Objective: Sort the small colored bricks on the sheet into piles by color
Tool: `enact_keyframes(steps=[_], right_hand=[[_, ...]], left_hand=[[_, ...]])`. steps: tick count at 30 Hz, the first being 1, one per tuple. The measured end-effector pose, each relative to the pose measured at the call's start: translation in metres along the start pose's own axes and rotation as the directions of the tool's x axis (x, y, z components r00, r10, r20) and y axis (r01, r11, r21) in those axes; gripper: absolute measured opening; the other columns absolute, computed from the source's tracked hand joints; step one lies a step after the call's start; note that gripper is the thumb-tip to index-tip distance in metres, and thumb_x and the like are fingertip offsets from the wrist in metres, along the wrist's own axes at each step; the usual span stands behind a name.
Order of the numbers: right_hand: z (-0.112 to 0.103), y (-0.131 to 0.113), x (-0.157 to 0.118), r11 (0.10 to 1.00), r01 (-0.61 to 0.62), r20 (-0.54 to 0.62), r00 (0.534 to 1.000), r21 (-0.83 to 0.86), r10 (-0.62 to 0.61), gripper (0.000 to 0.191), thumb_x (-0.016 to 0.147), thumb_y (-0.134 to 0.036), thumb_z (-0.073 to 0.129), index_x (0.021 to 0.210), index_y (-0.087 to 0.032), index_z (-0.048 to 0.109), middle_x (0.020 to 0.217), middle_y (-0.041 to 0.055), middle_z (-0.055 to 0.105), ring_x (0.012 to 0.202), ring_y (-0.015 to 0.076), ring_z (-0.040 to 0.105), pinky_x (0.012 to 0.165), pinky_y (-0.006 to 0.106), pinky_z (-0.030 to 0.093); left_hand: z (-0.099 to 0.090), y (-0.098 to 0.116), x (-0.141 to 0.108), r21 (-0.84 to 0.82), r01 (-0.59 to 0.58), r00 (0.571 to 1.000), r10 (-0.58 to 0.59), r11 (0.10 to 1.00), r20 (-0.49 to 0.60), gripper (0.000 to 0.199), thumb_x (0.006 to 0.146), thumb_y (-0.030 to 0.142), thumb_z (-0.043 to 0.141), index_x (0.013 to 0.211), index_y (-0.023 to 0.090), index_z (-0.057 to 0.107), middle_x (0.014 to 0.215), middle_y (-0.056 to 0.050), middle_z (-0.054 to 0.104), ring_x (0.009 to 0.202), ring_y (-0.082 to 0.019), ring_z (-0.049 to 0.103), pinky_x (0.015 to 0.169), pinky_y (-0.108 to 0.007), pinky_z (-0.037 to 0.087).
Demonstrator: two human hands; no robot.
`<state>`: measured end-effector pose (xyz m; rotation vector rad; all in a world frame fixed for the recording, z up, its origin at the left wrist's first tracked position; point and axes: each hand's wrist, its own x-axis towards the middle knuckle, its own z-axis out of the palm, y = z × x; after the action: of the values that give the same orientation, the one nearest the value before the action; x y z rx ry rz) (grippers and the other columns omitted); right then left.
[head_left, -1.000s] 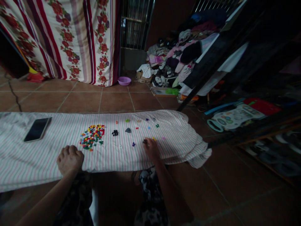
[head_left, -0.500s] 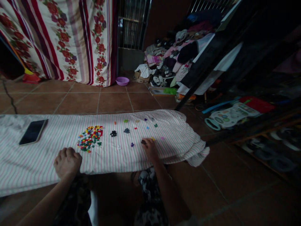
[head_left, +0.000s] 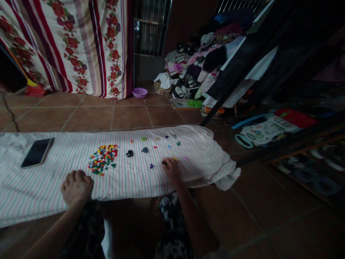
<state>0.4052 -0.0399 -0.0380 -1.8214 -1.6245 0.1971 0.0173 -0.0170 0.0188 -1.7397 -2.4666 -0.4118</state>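
My right hand (head_left: 171,169) is over the striped cloth with its thumb and fingers bent together. A small dark brown piece (head_left: 164,163) shows at its fingertips; its exact shape is too small to make out. Partly behind that hand lies a yellow piece (head_left: 175,158), with a pink one (head_left: 186,158) to its right. Purple pieces (head_left: 151,166) sit to its left. My left hand (head_left: 77,187) rests on the cloth's near edge, fingers curled in. Beyond it spreads a mixed pile of small coloured pieces (head_left: 104,158). Black pieces (head_left: 129,153) and grey pieces (head_left: 145,150) form separate clusters.
The striped cloth (head_left: 67,151) covers a long low surface, with a phone (head_left: 37,153) on its left. Small groups in green, orange, red and blue lie farther back. Behind are a purple basin (head_left: 139,93), a clothes heap (head_left: 196,68) and a dark slanted post (head_left: 229,90).
Both hands stay practically in place. The view has shifted very slightly, and the coloured pieces look the same as before.
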Motion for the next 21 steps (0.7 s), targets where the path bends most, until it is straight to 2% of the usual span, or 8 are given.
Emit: enact_keyframes(steps=[10,17,21], right_hand=[[0.0017,0.0003,0.0001,1.000,0.013,-0.007,1.000,-0.017,-0.013,0.023,0.084,-0.022,0.058,0.104,-0.019,0.068,0.106,0.0115,0.065,0.104,0.0247,0.057,0.096,0.041,0.046],[0.0018,-0.0015,0.0008,0.999,0.018,0.010,1.000,-0.034,-0.018,0.019,0.085,-0.022,0.060,0.101,-0.019,0.070,0.103,0.0110,0.066,0.099,0.0242,0.058,0.092,0.040,0.047],[0.0028,-0.0002,0.0000,0.999,0.017,-0.006,1.000,-0.051,-0.018,0.024,0.085,-0.024,0.060,0.106,-0.018,0.069,0.105,0.0117,0.066,0.101,0.0247,0.058,0.093,0.040,0.047]], left_hand=[[-0.0024,0.0022,0.0013,0.021,0.019,0.999,-0.020,1.000,0.039,0.037,0.089,0.030,0.028,0.108,0.015,0.057,0.124,-0.016,0.057,0.121,-0.031,0.051,0.096,-0.043,0.038],[0.0000,0.0007,0.0006,0.037,-0.001,1.000,0.001,0.999,0.010,0.036,0.089,0.029,0.029,0.105,0.015,0.058,0.117,-0.015,0.059,0.116,-0.028,0.052,0.093,-0.041,0.038],[0.0023,0.0003,0.0005,0.034,-0.012,0.999,0.013,0.999,-0.030,0.035,0.089,0.028,0.032,0.106,0.014,0.058,0.120,-0.015,0.059,0.115,-0.028,0.053,0.093,-0.041,0.038]])
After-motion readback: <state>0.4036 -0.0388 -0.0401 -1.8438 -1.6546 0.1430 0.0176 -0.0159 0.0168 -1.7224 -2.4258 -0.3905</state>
